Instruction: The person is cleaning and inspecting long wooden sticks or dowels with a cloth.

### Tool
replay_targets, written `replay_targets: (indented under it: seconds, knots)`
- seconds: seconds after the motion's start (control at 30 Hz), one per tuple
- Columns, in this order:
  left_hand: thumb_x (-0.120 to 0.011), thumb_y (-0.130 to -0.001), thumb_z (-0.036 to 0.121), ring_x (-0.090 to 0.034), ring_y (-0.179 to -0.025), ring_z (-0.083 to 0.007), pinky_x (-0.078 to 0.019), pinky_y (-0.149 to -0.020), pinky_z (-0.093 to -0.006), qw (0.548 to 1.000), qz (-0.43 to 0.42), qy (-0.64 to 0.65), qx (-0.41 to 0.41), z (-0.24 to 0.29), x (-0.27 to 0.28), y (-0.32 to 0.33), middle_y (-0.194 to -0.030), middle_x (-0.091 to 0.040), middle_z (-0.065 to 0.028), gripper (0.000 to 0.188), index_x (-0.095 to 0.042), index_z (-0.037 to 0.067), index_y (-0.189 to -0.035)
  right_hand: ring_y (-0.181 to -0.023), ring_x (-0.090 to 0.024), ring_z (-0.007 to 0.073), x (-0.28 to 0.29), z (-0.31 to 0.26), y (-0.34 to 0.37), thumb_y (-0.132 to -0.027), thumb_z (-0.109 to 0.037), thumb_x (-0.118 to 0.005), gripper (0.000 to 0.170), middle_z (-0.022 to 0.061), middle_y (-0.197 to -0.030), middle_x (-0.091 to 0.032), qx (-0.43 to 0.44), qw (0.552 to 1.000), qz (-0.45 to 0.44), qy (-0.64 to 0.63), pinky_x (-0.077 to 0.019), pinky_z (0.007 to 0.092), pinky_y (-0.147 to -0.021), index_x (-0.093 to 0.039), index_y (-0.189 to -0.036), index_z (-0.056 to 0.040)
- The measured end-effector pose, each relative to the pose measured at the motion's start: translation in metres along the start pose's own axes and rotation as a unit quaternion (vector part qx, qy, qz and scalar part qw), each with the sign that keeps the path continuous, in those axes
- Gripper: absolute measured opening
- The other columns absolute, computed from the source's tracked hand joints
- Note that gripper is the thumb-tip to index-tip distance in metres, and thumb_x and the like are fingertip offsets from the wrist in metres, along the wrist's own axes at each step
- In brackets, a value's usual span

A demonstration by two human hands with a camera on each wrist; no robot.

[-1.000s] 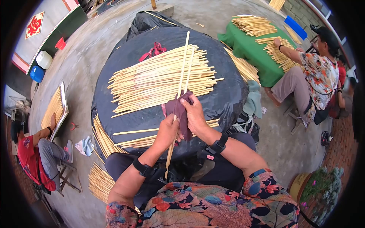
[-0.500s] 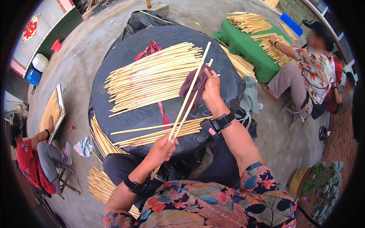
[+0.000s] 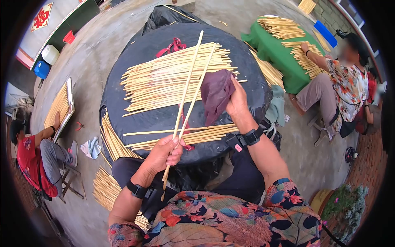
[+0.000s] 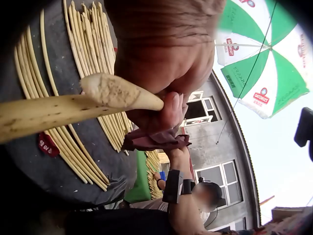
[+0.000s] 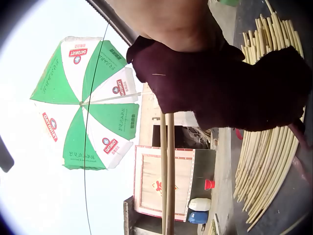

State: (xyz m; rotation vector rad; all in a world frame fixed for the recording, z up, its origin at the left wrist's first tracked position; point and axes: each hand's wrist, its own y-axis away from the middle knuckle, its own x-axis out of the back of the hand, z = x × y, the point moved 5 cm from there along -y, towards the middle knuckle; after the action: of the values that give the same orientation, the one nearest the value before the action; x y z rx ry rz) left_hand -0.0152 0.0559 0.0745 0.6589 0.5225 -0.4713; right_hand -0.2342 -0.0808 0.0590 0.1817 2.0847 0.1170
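TSINGTAO on umbrella [image 5: 93,111], 福 on poster [image 3: 42,17]

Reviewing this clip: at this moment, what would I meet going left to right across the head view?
Seated person in red → pale blue cloth on the ground → left hand → purple cloth → right hand → grey-green cloth → seated person in a floral top.

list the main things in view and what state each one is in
Two long pale wooden sticks: gripped in the left hand, upper ends apart
Maroon cloth: held in the right hand, hanging loosely
Large pile of pale wooden sticks: laid roughly parallel
Black plastic sheet: spread over the round table
Bright red fabric strip: bunched up
Green-and-white umbrella: open
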Motion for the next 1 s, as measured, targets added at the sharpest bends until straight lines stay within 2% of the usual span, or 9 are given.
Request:
replay_targets:
  seconds: [0.1,0.23,0.47,0.73,0.8,0.83,0.87,0.93,1.0]
  knots:
    - [-0.042,-0.091,0.024,-0.028,-0.04,-0.0049,-0.0245,-0.033,-0.0183,0.999,-0.029,0.046,-0.004,0.001,-0.018,-0.027,-0.055,-0.036,0.0008,0.022,-0.048,0.003,-0.088,-0.097,-0.054,0.0164,-0.026,0.039,0.045,-0.091,-0.021,-0.042,0.029,0.0073,-0.107,-0.055,-0.065,0.994,-0.085,0.029,-0.0432,0.0317,-0.087,-0.046,-0.114,-0.0021]
    - [-0.039,-0.092,0.024,-0.029,-0.04,-0.0053,-0.0257,-0.034,-0.0189,0.989,-0.092,0.113,0.005,-0.004,-0.029,-0.051,-0.059,-0.038,-0.0002,0.022,-0.048,0.004,-0.09,-0.079,-0.054,0.0086,-0.036,0.053,0.062,-0.089,-0.019,-0.047,0.025,0.0027,-0.091,-0.056,-0.103,0.991,-0.069,0.056,-0.046,0.0237,-0.07,-0.046,-0.109,-0.0034]
    - [-0.04,-0.092,0.025,-0.027,-0.041,-0.0044,-0.0232,-0.034,-0.0175,0.99,-0.062,0.122,0.023,-0.011,-0.046,-0.06,-0.056,-0.033,0.0027,0.022,-0.045,0.006,-0.083,-0.072,-0.054,0.0099,-0.019,0.051,0.035,-0.088,-0.014,-0.048,0.015,0.003,-0.084,-0.055,-0.054,0.996,0.001,0.073,-0.0474,0.0248,-0.065,-0.049,-0.099,-0.0028]
    - [-0.038,-0.093,0.026,-0.024,-0.042,-0.0041,-0.022,-0.035,-0.0176,0.991,-0.038,-0.023,0.124,-0.033,-0.034,-0.002,-0.056,-0.029,0.004,0.024,-0.046,0.005,-0.085,-0.079,-0.058,0.0191,0.035,-0.032,-0.048,-0.088,-0.008,-0.046,0.015,0.0095,-0.088,-0.056,0.078,0.993,0.076,0.044,-0.0497,0.0334,-0.072,-0.05,-0.098,0.0017]
    - [-0.038,-0.093,0.026,-0.026,-0.042,-0.004,-0.0223,-0.035,-0.0176,0.986,-0.034,-0.047,0.155,-0.036,-0.036,0.007,-0.056,-0.031,0.0037,0.024,-0.046,0.005,-0.085,-0.074,-0.059,0.0271,0.057,-0.06,-0.075,-0.088,-0.008,-0.044,0.011,0.0137,-0.085,-0.057,0.091,0.993,0.073,0.022,-0.0513,0.0441,-0.072,-0.049,-0.092,0.0001]
    - [-0.037,-0.093,0.026,-0.027,-0.042,-0.0039,-0.0227,-0.036,-0.0176,0.984,-0.048,-0.053,0.161,-0.038,-0.038,0.009,-0.056,-0.031,0.0036,0.024,-0.047,0.005,-0.086,-0.076,-0.059,0.0279,0.066,-0.078,-0.085,-0.088,-0.008,-0.044,0.01,0.0135,-0.083,-0.057,0.107,0.992,0.07,-0.01,-0.0507,0.0446,-0.074,-0.049,-0.091,0.0002]
    - [-0.037,-0.093,0.026,-0.027,-0.042,-0.0039,-0.0227,-0.036,-0.0176,0.985,-0.045,-0.051,0.16,-0.04,-0.039,0.01,-0.056,-0.031,0.0036,0.024,-0.047,0.005,-0.086,-0.077,-0.057,0.0224,0.077,-0.096,-0.091,-0.086,-0.005,-0.047,0.013,0.0104,-0.088,-0.054,0.138,0.988,0.069,-0.03,-0.0496,0.0383,-0.074,-0.047,-0.098,-0.0007]
    - [-0.037,-0.093,0.026,-0.027,-0.042,-0.0038,-0.0229,-0.036,-0.0173,0.978,-0.086,-0.087,0.171,-0.046,-0.047,0.008,-0.057,-0.031,0.0039,0.024,-0.047,0.005,-0.086,-0.082,-0.056,0.0233,0.087,-0.129,-0.09,-0.086,-0.007,-0.047,0.013,0.0088,-0.091,-0.054,0.166,0.984,0.059,-0.031,-0.0483,0.0404,-0.077,-0.048,-0.099,-0.0036]
    - [-0.037,-0.093,0.027,-0.027,-0.043,-0.0038,-0.023,-0.037,-0.017,0.976,-0.092,-0.094,0.171,-0.046,-0.051,0.002,-0.057,-0.031,0.004,0.024,-0.047,0.005,-0.087,-0.088,-0.055,0.0243,0.109,-0.142,-0.093,-0.088,-0.01,-0.046,0.019,0.0088,-0.1,-0.054,0.227,0.957,0.175,-0.041,-0.0465,0.0432,-0.081,-0.047,-0.105,-0.0037]
